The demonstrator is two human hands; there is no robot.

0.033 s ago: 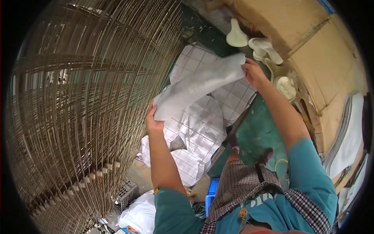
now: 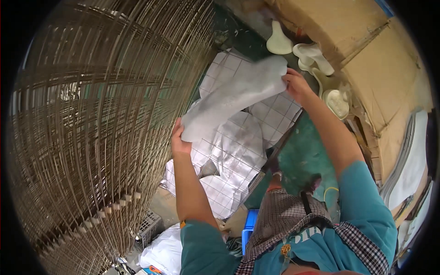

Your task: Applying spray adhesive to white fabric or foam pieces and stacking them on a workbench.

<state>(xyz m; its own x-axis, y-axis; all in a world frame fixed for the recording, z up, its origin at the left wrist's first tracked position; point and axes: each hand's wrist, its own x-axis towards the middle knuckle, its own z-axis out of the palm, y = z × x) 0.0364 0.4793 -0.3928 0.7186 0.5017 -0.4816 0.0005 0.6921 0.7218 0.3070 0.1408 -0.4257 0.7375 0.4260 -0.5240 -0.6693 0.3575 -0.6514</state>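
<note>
A long white cloth piece [image 2: 233,98], shaped like a sock or sleeve, is stretched between both hands. My left hand [image 2: 179,137] grips its lower left end. My right hand [image 2: 297,85] grips its upper right end. Below the cloth lies a wire grid panel [image 2: 270,117] with white bags [image 2: 240,146] under it. Several white foot-shaped forms [image 2: 316,57] stand just beyond my right hand.
A large stack of rusty wire mesh [image 2: 105,128] fills the left side. Cardboard sheets [image 2: 389,78] lean at the upper right. A green floor [image 2: 302,160], a blue crate [image 2: 250,224], a grey basket [image 2: 149,227] and a white bag [image 2: 165,252] lie near my feet.
</note>
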